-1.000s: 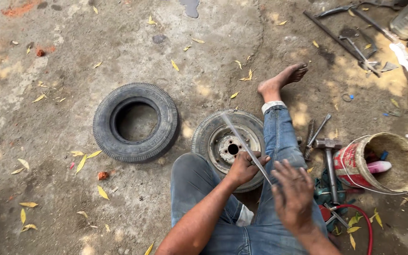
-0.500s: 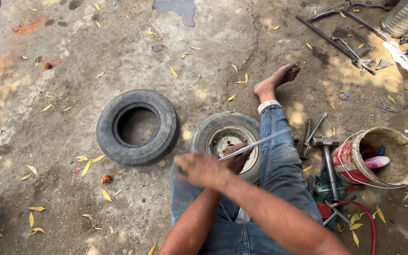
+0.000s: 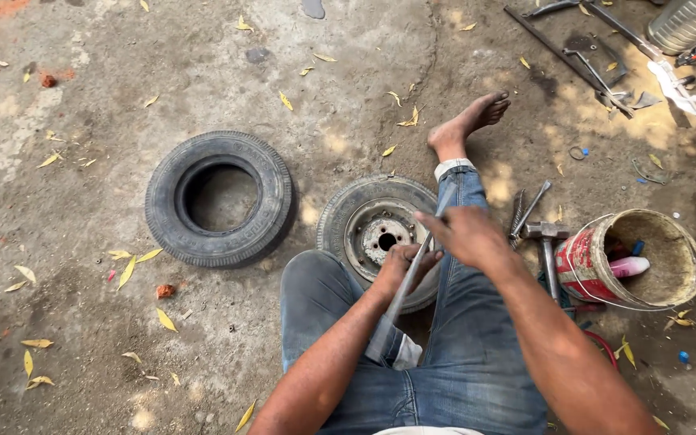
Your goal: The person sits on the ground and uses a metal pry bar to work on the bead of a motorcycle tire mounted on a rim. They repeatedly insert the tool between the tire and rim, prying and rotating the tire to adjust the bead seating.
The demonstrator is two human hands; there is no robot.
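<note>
Dusty concrete floor (image 3: 82, 338) strewn with yellow leaves carries the work. Since half a second ago the right hand (image 3: 465, 235) has swung back from the left and now clasps the metal bar (image 3: 412, 270) above the left hand (image 3: 400, 270), both clenched on it, levering at the wheel (image 3: 364, 234) between the legs. Bare tyre (image 3: 219, 197) lies just left; bucket (image 3: 670, 266) and hammer (image 3: 545, 242) crowd the right edge.

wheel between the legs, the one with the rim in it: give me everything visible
The wheel lies flat on the concrete ground between the person's jeans-clad legs. It is a worn black tyre around a grey, rusty-looking steel rim with a centre hole and bolt holes. Its near side is hidden by the left hand, which grips a long metal bar. The right hand is over its right edge.
</note>
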